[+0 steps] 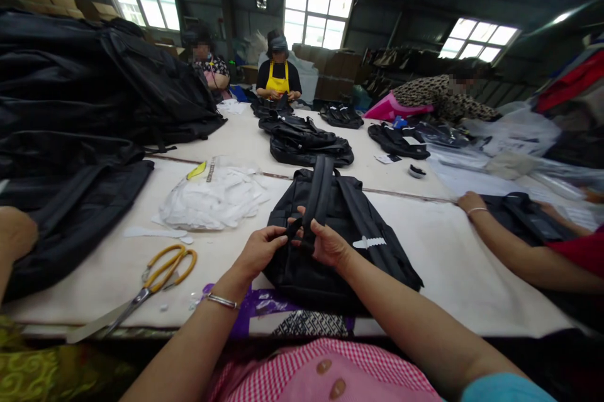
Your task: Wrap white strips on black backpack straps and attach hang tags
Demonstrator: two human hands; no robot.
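Note:
A black backpack (309, 285) lies on the table directly before me, its straps facing up. My right hand (330, 246) is closed around the lower part of one padded shoulder strap (322, 183), lifting it off the bag. Between the thumb and fingers of my left hand (262, 251) is a short black webbing end (294, 228), beside that strap. Flat on the bag lies the other shoulder strap (353, 197), with a white wavy-edged strip (369, 243) around it.
Left of the bag are orange-handled scissors (163, 271) and a clear bag of white pieces (212, 197). Black bags are piled at far left (160, 84); more black bags (309, 141) lie ahead. Co-workers' arms show at both sides, one arm (514, 245) by another black bag.

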